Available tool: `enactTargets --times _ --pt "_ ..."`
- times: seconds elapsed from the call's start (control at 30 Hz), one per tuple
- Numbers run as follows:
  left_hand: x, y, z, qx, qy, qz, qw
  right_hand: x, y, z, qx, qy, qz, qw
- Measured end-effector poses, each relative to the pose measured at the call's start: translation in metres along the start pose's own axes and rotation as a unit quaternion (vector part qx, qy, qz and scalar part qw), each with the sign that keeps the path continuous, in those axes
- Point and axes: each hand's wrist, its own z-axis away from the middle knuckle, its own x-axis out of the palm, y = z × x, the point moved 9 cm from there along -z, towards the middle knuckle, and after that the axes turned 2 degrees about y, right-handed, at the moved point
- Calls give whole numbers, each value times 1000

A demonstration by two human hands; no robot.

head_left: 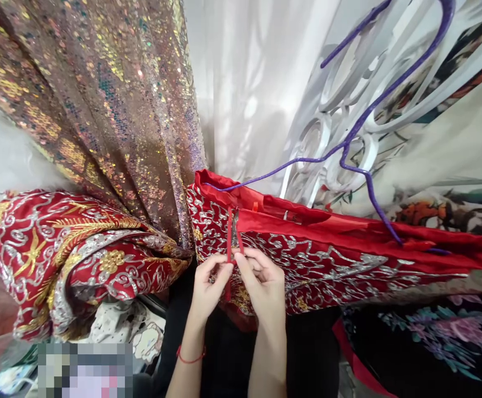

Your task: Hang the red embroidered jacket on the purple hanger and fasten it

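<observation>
A red garment (328,265) with silver and gold embroidery hangs on a purple wire hanger (361,124), its red lining showing along the top edge. Two thin red fabric ties (230,235) run down from that edge, near the garment's left end. My left hand (213,282) pinches one tie between thumb and fingers. Close beside it, my right hand (261,279) pinches the other tie, fingertips almost touching those of the left. A red string bracelet circles my left wrist.
Left of the hands lies a bunched red embroidered cloth (112,262), below a gold sequined curtain (112,105). White scrolled metalwork (315,138) stands behind the hanger. A black flowered fabric (444,337) is at lower right.
</observation>
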Motion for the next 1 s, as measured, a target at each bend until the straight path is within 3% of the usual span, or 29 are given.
enactTargets --times 0.13,0.3,0.4,0.63,0.73,1.0 --pt "-11 -7 2 -20 17 -12 1000 -8 -1 9 -76 6 91 993" --pt "11 -4 2 -5 -127 -42 991 -2 -7 14 -170 -33 166 971" --pt "14 -3 6 -19 -168 -51 984 0 -8 14 -175 -60 139 973" --pt "22 7 14 3 -216 -52 975 -3 -6 18 -164 -26 141 976" --pt "23 5 12 -7 -206 -68 976 -4 -2 22 -155 -25 124 980" --pt "16 -8 14 -79 -215 -8 973 -21 -7 23 -178 58 87 978"
